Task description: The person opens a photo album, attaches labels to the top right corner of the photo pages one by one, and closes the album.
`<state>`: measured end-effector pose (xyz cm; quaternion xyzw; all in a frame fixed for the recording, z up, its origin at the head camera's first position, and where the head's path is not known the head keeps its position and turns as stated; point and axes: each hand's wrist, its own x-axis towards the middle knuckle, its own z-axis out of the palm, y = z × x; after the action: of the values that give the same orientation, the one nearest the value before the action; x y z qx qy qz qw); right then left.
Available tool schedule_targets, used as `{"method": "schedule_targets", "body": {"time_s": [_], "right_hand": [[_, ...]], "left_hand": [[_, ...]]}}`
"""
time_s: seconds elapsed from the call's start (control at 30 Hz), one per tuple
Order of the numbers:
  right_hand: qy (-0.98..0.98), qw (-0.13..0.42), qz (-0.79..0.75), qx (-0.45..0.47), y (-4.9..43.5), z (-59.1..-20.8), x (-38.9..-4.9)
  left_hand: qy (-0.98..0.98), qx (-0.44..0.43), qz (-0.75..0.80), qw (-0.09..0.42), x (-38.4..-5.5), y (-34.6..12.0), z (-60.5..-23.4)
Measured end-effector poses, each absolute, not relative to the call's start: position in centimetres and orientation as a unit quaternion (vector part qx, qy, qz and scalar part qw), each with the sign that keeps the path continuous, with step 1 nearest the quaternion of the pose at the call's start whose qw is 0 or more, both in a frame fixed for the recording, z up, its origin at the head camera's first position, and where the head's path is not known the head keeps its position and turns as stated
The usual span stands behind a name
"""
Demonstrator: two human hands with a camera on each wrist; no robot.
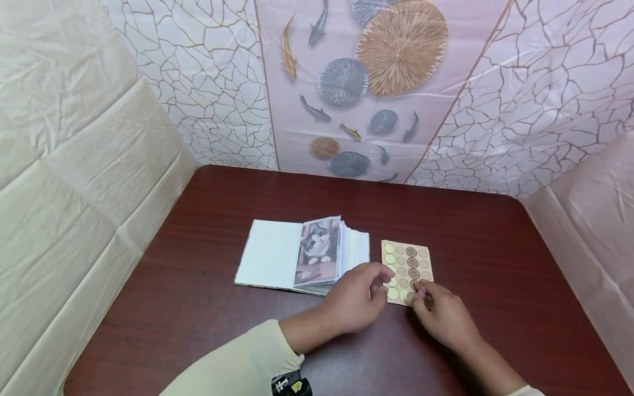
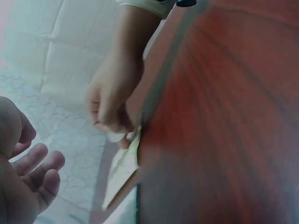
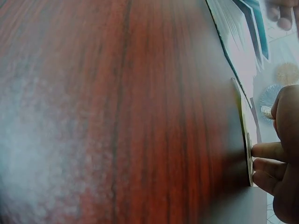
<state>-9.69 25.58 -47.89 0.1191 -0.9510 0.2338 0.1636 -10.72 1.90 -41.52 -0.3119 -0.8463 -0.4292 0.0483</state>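
A tan sheet of round stickers (image 1: pixel 406 263) lies on the table, its circles in columns of yellow, tan and brown. At the sheet's near right corner, my right hand (image 1: pixel 443 316) pinches a small round sticker (image 2: pixel 117 136) between thumb and finger. The other fingers (image 3: pixel 268 151) of that hand rest on the sheet. My left hand (image 1: pixel 358 297) hovers over the sheet's left edge, fingers loosely bent and holding nothing. Left of the sheet, a photo album (image 1: pixel 271 254) lies spread, showing a cat photo (image 1: pixel 317 250); the left hand overlaps its near right corner in the head view.
The dark red-brown table (image 1: pixel 208 341) extends around the album and sheet. Pale cloth (image 1: pixel 64 165) hangs along the left side, and a patterned curtain (image 1: pixel 342 126) with fish and round shapes stands behind the table. A black device (image 1: pixel 291 384) sits on the left wrist.
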Motion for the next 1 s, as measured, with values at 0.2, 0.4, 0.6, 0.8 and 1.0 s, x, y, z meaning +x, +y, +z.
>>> {"method": "schedule_targets", "body": {"time_s": [0.2, 0.4, 0.6, 0.8, 1.0], "right_hand": [[-0.954, 0.151, 0.233, 0.112, 25.7, -47.9, -9.6], [-0.952, 0.149, 0.236, 0.123, 25.9, -47.3, -9.9], [-0.951, 0.153, 0.233, 0.136, 26.2, -46.7, -10.2], [-0.948, 0.157, 0.232, 0.151, 26.4, -46.3, -10.8], [-0.952, 0.133, 0.237, 0.138, 26.3, -46.0, -11.0]], "left_hand": [[-0.863, -0.328, -0.359, 0.135, -11.0, -0.3, -40.6], [-0.875, -0.314, -0.327, 0.17, -11.5, -2.7, -40.9], [-0.88, -0.285, -0.312, 0.219, -11.9, -4.9, -41.6], [-0.892, -0.253, -0.3, 0.224, -12.1, -6.4, -42.4], [-0.906, -0.252, -0.277, 0.195, -11.7, -6.9, -43.6]]}}
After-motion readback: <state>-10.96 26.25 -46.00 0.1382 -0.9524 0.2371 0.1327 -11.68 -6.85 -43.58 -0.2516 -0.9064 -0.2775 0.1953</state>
